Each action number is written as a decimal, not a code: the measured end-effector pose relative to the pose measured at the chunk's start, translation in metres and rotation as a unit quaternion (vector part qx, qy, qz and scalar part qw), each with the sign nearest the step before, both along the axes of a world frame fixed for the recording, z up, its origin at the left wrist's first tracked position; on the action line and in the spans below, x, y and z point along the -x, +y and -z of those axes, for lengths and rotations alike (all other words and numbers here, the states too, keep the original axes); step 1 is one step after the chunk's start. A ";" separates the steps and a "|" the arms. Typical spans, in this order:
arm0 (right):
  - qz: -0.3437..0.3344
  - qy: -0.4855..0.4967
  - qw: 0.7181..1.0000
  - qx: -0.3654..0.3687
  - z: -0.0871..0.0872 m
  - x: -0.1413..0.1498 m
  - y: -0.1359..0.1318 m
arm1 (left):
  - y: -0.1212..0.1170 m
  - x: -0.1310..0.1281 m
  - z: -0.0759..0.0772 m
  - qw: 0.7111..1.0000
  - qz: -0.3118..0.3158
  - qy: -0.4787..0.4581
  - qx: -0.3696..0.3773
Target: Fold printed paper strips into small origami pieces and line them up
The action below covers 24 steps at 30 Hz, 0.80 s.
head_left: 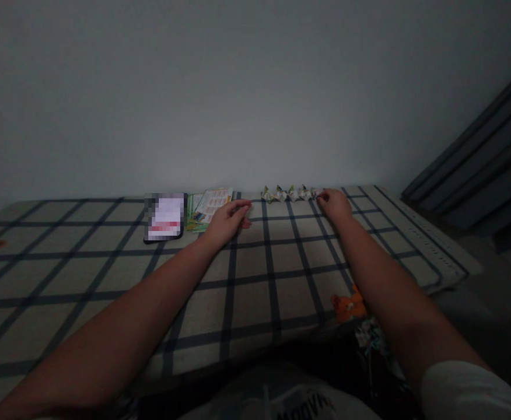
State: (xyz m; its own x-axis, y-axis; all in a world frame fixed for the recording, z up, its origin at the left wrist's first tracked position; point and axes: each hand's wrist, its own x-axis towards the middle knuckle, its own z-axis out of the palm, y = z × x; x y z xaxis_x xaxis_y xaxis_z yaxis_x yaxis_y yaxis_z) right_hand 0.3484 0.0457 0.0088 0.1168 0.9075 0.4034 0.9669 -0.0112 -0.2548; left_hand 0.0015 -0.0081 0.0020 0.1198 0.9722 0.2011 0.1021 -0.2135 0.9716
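Note:
Small folded paper pieces (280,193) with green and white print stand in a row against the wall, on the checked cloth. At the right end of that row, my right hand (336,205) pinches the last folded paper piece (316,193), which its fingers partly cover. My left hand (231,220) hovers over or rests on the cloth, left of the row, with its fingers loosely stretched and nothing seen in them. Just behind and left of it lies a stack of printed paper sheets (214,202). Beside the sheets is a phone (167,217) with a lit, blurred screen.
The checked tablecloth (249,291) covers the table up to a plain wall (255,93). An orange bear figure (348,307) is at the near edge, by my right forearm. Crumpled paper (371,337) sits below it. A dark curtain (478,140) hangs at the right.

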 end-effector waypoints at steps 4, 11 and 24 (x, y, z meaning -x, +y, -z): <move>0.002 -0.044 0.999 -0.016 0.002 0.002 0.000 | 0.001 0.001 0.002 1.000 -0.002 0.014 0.001; 0.002 -0.018 1.000 -0.012 0.006 0.003 0.004 | 0.002 0.000 0.002 0.999 0.006 0.037 -0.005; -0.015 -0.028 0.999 -0.030 0.008 -0.001 0.008 | 0.000 0.001 0.002 0.999 0.010 0.043 -0.010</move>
State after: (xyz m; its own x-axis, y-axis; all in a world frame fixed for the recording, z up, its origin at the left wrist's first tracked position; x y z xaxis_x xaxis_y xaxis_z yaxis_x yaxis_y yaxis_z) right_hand 0.3494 0.0532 0.0005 0.0664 0.8847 0.4615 0.9793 0.0309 -0.2002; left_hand 0.0006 -0.0082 0.0004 0.1573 0.9652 0.2088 0.1806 -0.2360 0.9548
